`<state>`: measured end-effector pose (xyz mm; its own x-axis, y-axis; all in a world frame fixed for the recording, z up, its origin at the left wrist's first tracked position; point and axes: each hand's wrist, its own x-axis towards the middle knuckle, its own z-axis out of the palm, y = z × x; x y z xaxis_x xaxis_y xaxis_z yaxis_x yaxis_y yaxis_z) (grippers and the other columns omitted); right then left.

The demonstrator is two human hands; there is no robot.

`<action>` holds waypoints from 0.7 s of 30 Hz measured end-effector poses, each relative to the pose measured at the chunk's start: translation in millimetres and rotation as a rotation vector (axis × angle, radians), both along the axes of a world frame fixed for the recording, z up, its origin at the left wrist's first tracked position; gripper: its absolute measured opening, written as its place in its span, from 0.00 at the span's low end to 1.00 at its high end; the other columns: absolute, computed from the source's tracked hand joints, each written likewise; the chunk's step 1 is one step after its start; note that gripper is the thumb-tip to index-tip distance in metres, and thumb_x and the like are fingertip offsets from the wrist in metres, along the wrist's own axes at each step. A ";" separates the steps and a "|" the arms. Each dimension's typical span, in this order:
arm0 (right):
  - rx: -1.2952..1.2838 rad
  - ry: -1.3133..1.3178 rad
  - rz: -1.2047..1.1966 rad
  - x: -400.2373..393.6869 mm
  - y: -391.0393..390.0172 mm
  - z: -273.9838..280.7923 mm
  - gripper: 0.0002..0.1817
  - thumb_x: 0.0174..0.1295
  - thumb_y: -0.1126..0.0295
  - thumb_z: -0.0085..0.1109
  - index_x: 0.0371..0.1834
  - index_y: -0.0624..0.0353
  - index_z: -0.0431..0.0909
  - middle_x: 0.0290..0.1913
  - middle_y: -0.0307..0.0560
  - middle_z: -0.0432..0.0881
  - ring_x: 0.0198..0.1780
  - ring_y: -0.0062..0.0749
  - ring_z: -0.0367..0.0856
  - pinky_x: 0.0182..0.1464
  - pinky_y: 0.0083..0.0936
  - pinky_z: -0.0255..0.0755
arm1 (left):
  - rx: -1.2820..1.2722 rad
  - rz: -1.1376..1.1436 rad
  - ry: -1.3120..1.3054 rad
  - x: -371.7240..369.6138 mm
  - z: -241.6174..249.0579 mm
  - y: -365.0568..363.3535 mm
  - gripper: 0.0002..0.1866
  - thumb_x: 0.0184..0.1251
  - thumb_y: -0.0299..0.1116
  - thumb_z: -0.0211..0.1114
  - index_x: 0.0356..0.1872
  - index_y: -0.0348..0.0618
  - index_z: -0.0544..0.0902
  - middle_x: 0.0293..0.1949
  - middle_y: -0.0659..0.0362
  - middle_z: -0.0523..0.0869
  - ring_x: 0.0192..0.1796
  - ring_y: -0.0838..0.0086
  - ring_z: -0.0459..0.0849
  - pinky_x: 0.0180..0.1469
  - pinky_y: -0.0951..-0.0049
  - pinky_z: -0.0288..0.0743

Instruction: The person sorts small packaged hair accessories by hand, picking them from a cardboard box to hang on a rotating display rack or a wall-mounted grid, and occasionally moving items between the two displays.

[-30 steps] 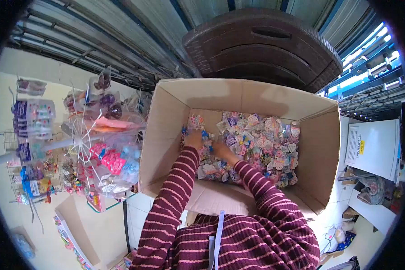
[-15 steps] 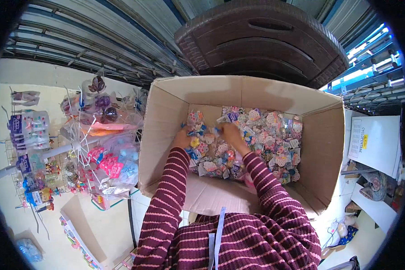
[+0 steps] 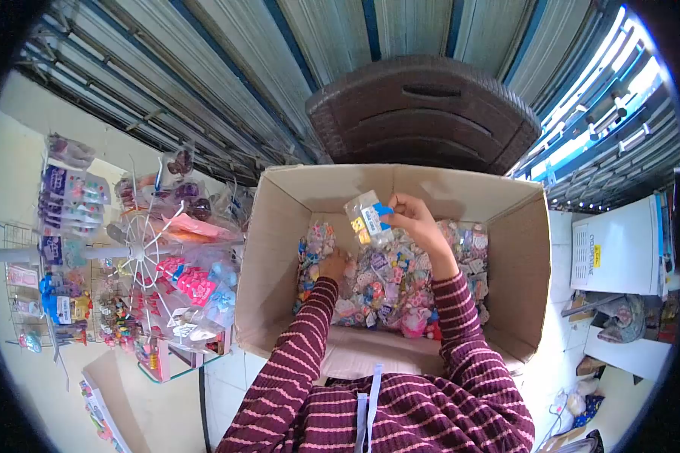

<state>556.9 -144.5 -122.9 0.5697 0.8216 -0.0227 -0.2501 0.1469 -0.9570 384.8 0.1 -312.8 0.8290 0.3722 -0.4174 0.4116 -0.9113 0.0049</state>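
Observation:
My right hand (image 3: 419,219) is raised inside the upper part of the cardboard box (image 3: 515,279). Between its thumb and fingers it pinches a small clear plastic packet (image 3: 367,217) with a blue header card and something yellow inside. My left hand (image 3: 332,266) is down at the left of the pile of small packets (image 3: 389,283), its fingers curled among them. Whatever those fingers hold is hidden. The pile covers the bottom of the box with clear bags of pink, white, blue and yellow trinkets.
A brown plastic chair back (image 3: 431,113) stands behind the box, before a metal shutter (image 3: 408,30). On the left, a white wire rack (image 3: 142,241) carries hanging packets. A white box (image 3: 616,245) marked CYCLOPENTANE sits at the right.
My right hand has risen from the pile with the blue-and-yellow packet in it. The left hand stays low at the pile's left. The view has tilted upward.

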 end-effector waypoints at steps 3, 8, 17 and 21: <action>0.059 0.071 -0.013 -10.6 0.0 17.0 0.04 0.48 0.75 0.53 0.24 0.59 0.68 0.23 0.34 0.73 0.23 0.09 0.66 0.24 0.08 0.55 | 0.094 0.014 0.048 1.4 3.6 2.4 0.14 0.53 0.34 0.51 0.43 0.47 0.71 0.46 0.58 0.70 0.33 0.67 0.80 0.31 0.66 0.74; 0.068 0.048 -0.053 -32.2 13.2 38.8 0.07 0.50 0.78 0.53 0.32 0.62 0.67 0.27 0.37 0.75 0.30 0.14 0.71 0.31 0.09 0.61 | 0.206 0.160 0.024 7.8 9.3 6.1 0.07 0.50 0.31 0.53 0.25 0.53 0.81 0.26 0.64 0.81 0.32 0.72 0.81 0.30 0.70 0.73; 0.122 -0.016 -0.125 -55.3 9.7 58.6 0.09 0.51 0.78 0.53 0.35 0.64 0.67 0.31 0.39 0.74 0.34 0.16 0.71 0.36 0.11 0.64 | -0.061 0.418 -0.103 -4.0 93.3 27.8 0.08 0.49 0.36 0.58 0.29 0.47 0.80 0.31 0.58 0.81 0.40 0.71 0.78 0.40 0.72 0.70; 0.139 -0.065 -0.137 -62.3 2.8 79.7 0.09 0.51 0.77 0.53 0.35 0.63 0.67 0.31 0.40 0.74 0.34 0.16 0.71 0.36 0.10 0.64 | -0.969 0.576 -0.680 -7.5 117.7 68.8 0.10 0.45 0.30 0.61 0.32 0.41 0.80 0.31 0.58 0.81 0.35 0.76 0.78 0.40 0.76 0.69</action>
<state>494.6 -141.7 -43.2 0.6729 0.7289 0.1258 -0.1571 0.3070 -0.9386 377.4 68.9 -195.1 0.8025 0.5279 -0.2781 0.3930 -0.1170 0.9120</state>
